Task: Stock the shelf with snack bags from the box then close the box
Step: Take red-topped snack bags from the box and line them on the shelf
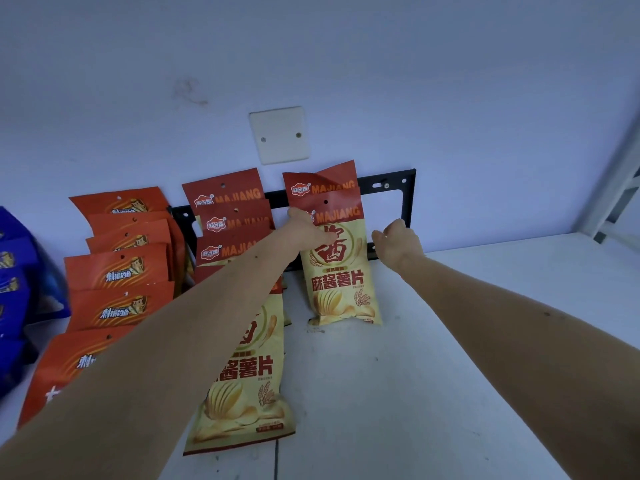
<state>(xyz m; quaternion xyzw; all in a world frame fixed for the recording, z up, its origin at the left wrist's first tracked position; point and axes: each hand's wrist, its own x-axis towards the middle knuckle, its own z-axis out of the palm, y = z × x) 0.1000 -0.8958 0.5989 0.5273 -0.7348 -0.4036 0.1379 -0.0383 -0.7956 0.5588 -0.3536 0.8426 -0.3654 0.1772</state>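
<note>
While the front chip bag leans against the wall at the back of the shelf, I judge the step in hand is settling it upright in a new column beside the full row of chip bags. To do it well, I'd press its upper face back until the bottom edge sits flat, then let go gently. My left hand lies on the bag's front, fingers flattened, pressing rather than pinching. My right hand hovers just beside it, loosely curled, holding nothing. No box is in view.
</note>
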